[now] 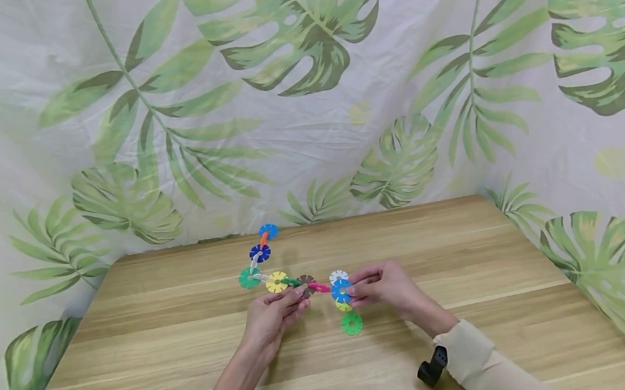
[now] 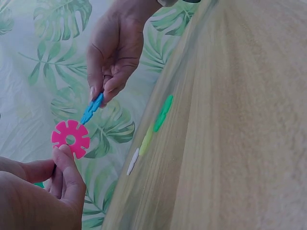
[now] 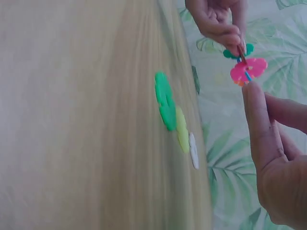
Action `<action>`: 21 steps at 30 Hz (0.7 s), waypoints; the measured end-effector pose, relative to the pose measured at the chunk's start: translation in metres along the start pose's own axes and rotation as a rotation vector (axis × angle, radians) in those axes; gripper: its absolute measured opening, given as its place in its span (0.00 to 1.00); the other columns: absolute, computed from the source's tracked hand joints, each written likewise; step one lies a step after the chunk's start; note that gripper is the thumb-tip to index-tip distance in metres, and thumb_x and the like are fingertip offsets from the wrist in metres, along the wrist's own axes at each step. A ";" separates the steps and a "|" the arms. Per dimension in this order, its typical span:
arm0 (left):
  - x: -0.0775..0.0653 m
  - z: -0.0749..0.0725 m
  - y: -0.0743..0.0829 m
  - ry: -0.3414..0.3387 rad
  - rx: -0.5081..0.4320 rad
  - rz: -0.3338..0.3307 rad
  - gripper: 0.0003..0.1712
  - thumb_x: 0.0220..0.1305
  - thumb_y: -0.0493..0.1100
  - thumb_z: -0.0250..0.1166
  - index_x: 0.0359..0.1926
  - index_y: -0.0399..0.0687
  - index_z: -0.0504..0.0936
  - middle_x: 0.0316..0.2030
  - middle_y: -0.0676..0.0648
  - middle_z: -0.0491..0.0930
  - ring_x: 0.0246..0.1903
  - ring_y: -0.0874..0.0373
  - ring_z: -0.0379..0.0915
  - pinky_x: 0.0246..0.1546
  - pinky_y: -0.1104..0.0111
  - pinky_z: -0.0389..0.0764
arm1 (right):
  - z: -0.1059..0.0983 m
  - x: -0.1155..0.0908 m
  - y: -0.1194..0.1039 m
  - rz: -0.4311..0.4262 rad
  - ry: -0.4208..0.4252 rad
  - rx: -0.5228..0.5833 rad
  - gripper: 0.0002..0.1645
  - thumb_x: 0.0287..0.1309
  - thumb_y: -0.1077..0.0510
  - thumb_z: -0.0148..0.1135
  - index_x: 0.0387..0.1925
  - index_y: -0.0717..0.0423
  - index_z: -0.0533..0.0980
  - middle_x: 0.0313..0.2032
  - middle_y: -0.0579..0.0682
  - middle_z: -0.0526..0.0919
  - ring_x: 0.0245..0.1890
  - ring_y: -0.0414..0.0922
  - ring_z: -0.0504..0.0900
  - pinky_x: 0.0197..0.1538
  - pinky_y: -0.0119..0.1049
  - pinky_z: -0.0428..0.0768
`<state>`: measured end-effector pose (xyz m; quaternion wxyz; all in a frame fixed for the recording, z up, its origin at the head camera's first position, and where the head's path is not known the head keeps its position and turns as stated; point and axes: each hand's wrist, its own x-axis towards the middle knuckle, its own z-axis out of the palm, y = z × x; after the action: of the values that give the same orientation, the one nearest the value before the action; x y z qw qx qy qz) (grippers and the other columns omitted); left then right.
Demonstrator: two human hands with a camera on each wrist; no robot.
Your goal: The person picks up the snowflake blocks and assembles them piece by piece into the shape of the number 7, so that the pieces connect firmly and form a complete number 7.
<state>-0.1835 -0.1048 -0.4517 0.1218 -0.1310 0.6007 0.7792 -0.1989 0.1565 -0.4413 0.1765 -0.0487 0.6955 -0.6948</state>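
A wood-grained table [image 1: 466, 268] spreads before me, backed on the far side by a pale cloth [image 1: 306, 129] printed with green leaves, which also hangs to left and right. Above the middle of the wood I hold a chain of slotted discs [image 1: 272, 285] running off to the far left. My left hand [image 1: 270, 317] pinches its brown disc [image 1: 307, 281]; my right hand [image 1: 384, 285] pinches the blue disc [image 1: 341, 292] at its right end, beside the pink disc [image 1: 320, 288]. On the table, a white disc [image 1: 338, 274], a yellow disc [image 1: 344, 308] and a bright green disc [image 1: 352, 331] run far to near.
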 end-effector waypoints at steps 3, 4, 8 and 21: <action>0.000 0.000 0.000 0.003 -0.003 -0.001 0.15 0.74 0.34 0.64 0.57 0.29 0.82 0.40 0.44 0.92 0.37 0.61 0.89 0.41 0.74 0.91 | 0.003 -0.001 0.002 0.016 0.006 0.036 0.18 0.62 0.71 0.70 0.53 0.77 0.79 0.36 0.57 0.92 0.33 0.45 0.93 0.51 0.51 0.91; 0.000 0.000 0.000 0.004 -0.004 -0.001 0.15 0.74 0.34 0.64 0.57 0.29 0.82 0.40 0.44 0.92 0.37 0.60 0.89 0.41 0.74 0.90 | 0.004 -0.001 0.003 0.018 0.008 0.044 0.18 0.63 0.71 0.70 0.53 0.77 0.79 0.35 0.56 0.92 0.33 0.45 0.93 0.51 0.50 0.92; 0.000 0.000 -0.001 0.002 -0.002 0.000 0.15 0.74 0.34 0.65 0.57 0.29 0.83 0.40 0.44 0.92 0.37 0.60 0.89 0.42 0.74 0.91 | 0.007 -0.001 0.005 0.012 0.016 0.076 0.17 0.63 0.72 0.68 0.52 0.78 0.78 0.34 0.55 0.92 0.32 0.45 0.93 0.49 0.47 0.92; 0.000 0.003 -0.004 0.004 -0.015 0.025 0.14 0.74 0.31 0.63 0.55 0.26 0.82 0.40 0.43 0.91 0.36 0.61 0.89 0.44 0.72 0.91 | 0.020 -0.002 0.009 0.028 0.076 0.168 0.15 0.66 0.72 0.65 0.52 0.77 0.76 0.34 0.54 0.90 0.32 0.44 0.93 0.44 0.37 0.93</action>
<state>-0.1819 -0.1004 -0.4544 0.1099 -0.1256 0.5967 0.7849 -0.1893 0.1378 -0.4488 0.1632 0.0023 0.6417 -0.7494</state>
